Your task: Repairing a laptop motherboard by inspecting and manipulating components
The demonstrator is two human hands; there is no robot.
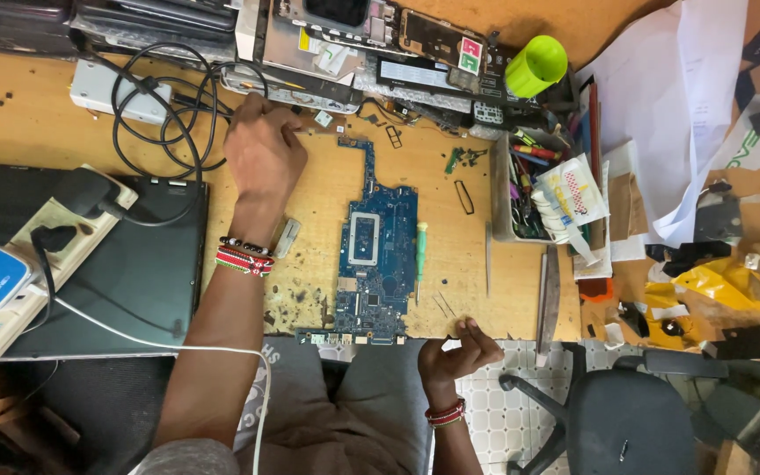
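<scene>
A blue laptop circuit board (376, 255) lies flat on the wooden desk (37, 132), its lower edge at the desk's front rim. My left hand (261, 149) reaches to the back of the desk, fingers bent near a small part beside the black cables (164, 105); whether it grips anything I cannot tell. My right hand (457, 350) hovers at the desk's front edge, fingers pinched together, possibly on something tiny. A green-handled screwdriver (420, 255) lies just right of the board.
A closed black laptop (134, 273) with a power strip (19, 264) on it fills the left. Dismantled laptop parts (354, 44) and a green cup (536, 66) line the back. A tool box (529, 185), papers (679, 97) and a black office chair (635, 413) stand at the right.
</scene>
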